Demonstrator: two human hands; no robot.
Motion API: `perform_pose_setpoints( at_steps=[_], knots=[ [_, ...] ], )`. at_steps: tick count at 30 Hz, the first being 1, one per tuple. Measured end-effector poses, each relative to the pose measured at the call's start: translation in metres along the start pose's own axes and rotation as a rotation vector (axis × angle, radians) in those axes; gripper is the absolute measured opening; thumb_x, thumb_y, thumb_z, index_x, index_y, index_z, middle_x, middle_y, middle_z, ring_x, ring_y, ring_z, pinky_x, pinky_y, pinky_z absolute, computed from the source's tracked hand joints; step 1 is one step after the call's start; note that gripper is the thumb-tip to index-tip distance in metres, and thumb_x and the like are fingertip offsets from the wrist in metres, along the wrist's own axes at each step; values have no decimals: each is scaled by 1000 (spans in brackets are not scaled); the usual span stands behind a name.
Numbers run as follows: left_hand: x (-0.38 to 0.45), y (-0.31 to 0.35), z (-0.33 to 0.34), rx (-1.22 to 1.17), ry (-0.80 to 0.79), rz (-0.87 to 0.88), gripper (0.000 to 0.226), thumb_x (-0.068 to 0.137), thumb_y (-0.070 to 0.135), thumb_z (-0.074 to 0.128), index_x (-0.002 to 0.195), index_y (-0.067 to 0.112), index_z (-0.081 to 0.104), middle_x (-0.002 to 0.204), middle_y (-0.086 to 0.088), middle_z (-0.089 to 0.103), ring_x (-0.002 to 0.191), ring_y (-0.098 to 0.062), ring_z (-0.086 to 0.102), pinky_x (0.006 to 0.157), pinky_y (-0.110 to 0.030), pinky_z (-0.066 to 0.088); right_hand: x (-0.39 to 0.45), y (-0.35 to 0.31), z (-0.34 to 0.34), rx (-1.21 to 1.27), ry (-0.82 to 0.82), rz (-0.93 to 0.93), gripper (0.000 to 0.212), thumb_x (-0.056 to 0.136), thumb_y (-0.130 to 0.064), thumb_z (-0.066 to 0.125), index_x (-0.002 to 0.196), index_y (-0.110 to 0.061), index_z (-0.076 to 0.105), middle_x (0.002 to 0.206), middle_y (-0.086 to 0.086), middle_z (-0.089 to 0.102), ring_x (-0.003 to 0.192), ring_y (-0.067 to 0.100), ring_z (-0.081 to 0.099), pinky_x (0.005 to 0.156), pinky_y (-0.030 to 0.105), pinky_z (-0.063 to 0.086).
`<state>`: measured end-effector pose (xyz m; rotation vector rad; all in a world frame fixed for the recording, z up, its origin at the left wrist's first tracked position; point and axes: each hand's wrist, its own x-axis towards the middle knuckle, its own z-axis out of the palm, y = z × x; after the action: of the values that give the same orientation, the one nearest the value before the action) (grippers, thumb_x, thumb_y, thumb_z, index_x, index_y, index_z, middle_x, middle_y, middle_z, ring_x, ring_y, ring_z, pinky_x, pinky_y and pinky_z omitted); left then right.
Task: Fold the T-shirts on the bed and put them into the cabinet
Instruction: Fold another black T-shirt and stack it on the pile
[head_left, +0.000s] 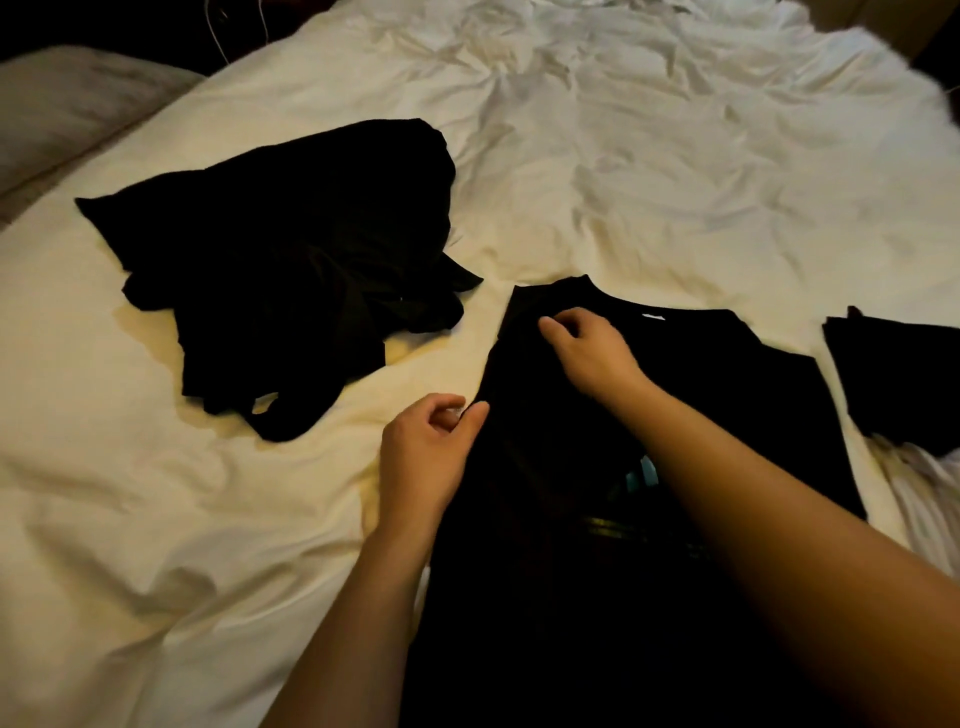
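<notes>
A black T-shirt (717, 384) with a coloured print lies spread on the white bed in front of me, its collar pointing away. My left hand (423, 457) pinches the shirt's left edge between thumb and fingers. My right hand (587, 348) lies on the left shoulder area near the collar, fingers curled into the fabric. A heap of black T-shirts (291, 280) sits crumpled to the left. Another piece of black clothing (898, 374) lies at the right edge, partly cut off by the frame.
The white duvet (649, 171) is rumpled across the whole bed. A grey pillow (67, 109) lies at the far left. White fabric (930, 499) bunches at the right below the black clothing. The cabinet is not in view.
</notes>
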<state>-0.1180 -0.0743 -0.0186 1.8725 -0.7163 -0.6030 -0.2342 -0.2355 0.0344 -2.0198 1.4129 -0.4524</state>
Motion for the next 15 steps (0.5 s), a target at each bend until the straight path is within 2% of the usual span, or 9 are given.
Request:
perform_pose_setpoints(
  at_steps=[3,5,7,9,13,15],
  knots=[
    [2,-1,1,43,2,17,9,87,30,74,81,23,74,71,12,69,70,-1,64,71,-28,55,26,-2,5,-32,-58,61,45,98,-49,52,121,-11,60,101,2,63,82,14,56,72,31,44],
    [4,-2,1,49,6,16,9,88,28,72,80,23,72,72,11,69,70,-2,64,72,-31,55,38,-3,7,21,-105,109,46,97,-49,56,106,-5,66,84,6,60,72,20,57,65,31,43],
    [6,-3,1,30,12,6,10,90,28,71,82,21,72,73,11,69,71,-4,64,73,-32,55,44,-5,8,51,-152,133,37,96,-44,60,87,-9,65,70,8,52,64,25,50,59,30,39],
    [8,-5,1,-8,28,-5,10,90,27,71,84,20,72,74,9,70,72,-6,66,72,-32,56,48,-9,8,78,-128,110,30,97,-38,61,82,-13,58,65,6,46,59,22,45,58,30,36],
    [10,-9,0,-62,84,-42,8,91,25,71,84,20,71,74,8,69,71,-7,66,68,-27,53,54,-12,9,104,31,46,24,99,-29,55,82,-12,56,70,2,52,61,16,49,58,30,37],
    [10,-8,0,-48,86,-50,8,91,27,71,85,21,71,74,8,69,71,-7,65,66,-25,51,55,-12,14,62,26,60,23,93,-23,57,72,-15,52,64,0,49,58,16,47,57,29,36]
  ],
)
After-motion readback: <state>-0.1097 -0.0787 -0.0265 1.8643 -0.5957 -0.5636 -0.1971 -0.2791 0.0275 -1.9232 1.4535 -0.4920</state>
